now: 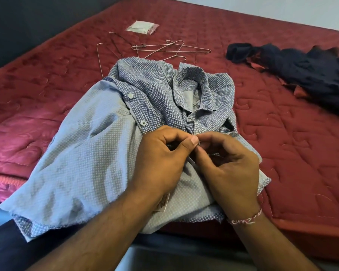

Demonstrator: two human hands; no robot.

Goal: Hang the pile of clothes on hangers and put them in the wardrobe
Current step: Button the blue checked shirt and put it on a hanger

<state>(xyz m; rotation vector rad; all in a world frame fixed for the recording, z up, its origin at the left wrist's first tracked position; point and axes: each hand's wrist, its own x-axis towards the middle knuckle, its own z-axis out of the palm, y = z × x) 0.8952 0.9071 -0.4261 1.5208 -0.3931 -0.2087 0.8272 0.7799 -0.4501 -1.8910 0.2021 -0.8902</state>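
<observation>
A blue patterned button shirt (pixel 98 145) lies spread on the red mattress (pixel 282 137), collar away from me, one front panel folded over to show its pale inside. My left hand (pixel 160 159) and my right hand (pixel 229 163) meet at the shirt's front placket, thumbs and fingertips pinching the fabric around a small button. Several wire hangers (pixel 164 49) lie on the mattress beyond the collar; a hook of one pokes out just above the collar.
A dark navy garment (pixel 309 69) lies crumpled at the right of the mattress. A small white packet (pixel 142 27) rests at the far side. The mattress's near edge runs under my wrists, with a dark floor below.
</observation>
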